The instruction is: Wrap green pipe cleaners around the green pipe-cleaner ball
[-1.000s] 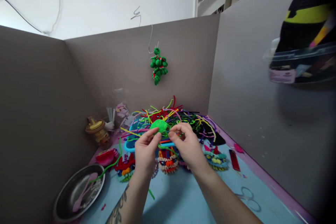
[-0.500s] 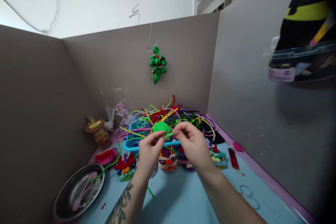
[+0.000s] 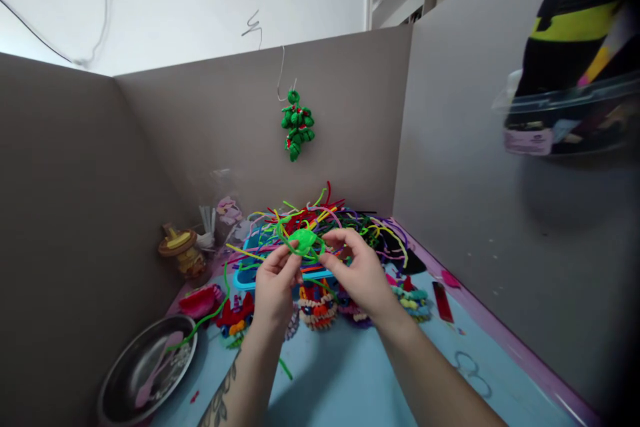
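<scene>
Above the worktop I hold a bright green pipe-cleaner piece [image 3: 303, 240], a rounded coiled body with thin loops sticking out around it. My left hand [image 3: 276, 277] pinches its lower left side between thumb and fingers. At its right edge, the thumb and forefinger of my right hand [image 3: 356, 270] are curled about a green loop; the exact contact is hard to make out. Just behind lies a blue tray [image 3: 245, 279] heaped with loose pipe cleaners [image 3: 373, 230] in many colours. Below my hands stand several finished pipe-cleaner figures, among them an orange and cream one [image 3: 318, 307].
A metal bowl [image 3: 113, 373] with a pink spoon [image 3: 155, 373] stands front left. A jar [image 3: 187, 257] is behind it. On the right lie scissors [image 3: 473, 373] and a red flat item [image 3: 443, 302]. Grey partitions [image 3: 350, 120] enclose three sides; a green ornament [image 3: 297, 125] hangs at the back.
The green piece has turned and its thin loops now spread more visibly. My right fingers have opened somewhat from their tight pinch, and both hands shifted slightly left.
</scene>
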The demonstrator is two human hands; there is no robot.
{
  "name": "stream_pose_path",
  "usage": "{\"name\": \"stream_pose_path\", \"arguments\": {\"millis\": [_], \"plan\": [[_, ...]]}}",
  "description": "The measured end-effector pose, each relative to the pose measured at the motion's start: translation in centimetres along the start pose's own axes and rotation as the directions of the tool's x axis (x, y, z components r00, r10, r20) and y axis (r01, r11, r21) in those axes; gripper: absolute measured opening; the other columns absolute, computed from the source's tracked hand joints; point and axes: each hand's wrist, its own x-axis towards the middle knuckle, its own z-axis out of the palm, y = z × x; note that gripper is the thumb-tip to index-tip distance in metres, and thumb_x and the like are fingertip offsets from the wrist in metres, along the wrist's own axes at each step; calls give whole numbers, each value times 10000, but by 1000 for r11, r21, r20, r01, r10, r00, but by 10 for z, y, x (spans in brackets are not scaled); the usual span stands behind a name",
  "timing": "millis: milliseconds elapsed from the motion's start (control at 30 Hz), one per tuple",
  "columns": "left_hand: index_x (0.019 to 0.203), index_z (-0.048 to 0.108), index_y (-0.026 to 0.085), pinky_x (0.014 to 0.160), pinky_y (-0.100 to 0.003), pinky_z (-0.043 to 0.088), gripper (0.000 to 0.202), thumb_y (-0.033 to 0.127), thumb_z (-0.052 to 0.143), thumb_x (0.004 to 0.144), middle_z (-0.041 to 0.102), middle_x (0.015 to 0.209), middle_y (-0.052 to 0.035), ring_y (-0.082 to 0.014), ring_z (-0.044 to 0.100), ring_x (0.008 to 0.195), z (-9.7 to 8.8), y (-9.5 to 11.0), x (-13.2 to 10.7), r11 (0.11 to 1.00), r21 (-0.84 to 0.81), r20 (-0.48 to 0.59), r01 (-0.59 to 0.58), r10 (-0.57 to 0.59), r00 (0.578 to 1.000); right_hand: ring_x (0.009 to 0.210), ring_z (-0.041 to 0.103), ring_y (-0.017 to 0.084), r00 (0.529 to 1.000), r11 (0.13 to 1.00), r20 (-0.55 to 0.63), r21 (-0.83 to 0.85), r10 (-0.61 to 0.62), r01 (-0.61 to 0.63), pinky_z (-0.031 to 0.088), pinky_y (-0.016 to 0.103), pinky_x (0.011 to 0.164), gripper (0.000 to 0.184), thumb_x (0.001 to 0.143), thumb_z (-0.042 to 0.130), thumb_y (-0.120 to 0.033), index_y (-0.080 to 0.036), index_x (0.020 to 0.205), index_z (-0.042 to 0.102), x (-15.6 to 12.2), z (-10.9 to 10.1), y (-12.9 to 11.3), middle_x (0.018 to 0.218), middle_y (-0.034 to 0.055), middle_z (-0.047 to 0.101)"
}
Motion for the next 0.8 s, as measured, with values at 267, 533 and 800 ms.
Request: {"name": "stream_pose_path", "arguments": {"millis": [267, 533, 800], "plan": [[868, 720, 157, 456, -181, 414, 280, 318, 764, 643, 675, 658, -6, -65, 502, 467, 8, 1, -15, 980, 172, 10, -100, 100, 995, 954, 499, 240, 961, 876, -137, -457, -241, 154, 412, 388, 844, 76, 766, 640, -215, -195, 832, 609, -12, 16, 2, 928, 63, 521], [857, 741, 186, 485, -198, 425, 184, 288, 711, 707, 663, 647, -5, -86, 506, 503, 5, -5, -21, 881, 391, 28, -266, 278, 960, 793, 511, 187, 980, 998, -192, 36, 62, -56, 413, 321, 761, 118, 787, 578, -275, -203, 696, 557, -9, 19, 9, 779, 14, 517], [846, 729, 179, 427, -165, 374, 179, 277, 717, 697, 636, 596, 14, -53, 459, 438, 6, -1, -14, 943, 281, 86, -175, 157, 984, 989, 541, 226, 917, 783, 70, 498, 392, -373, 379, 341, 900, 204, 598, 751, -372, -189, 626, 666, 3, 14, 16, 991, 60, 636]]}}
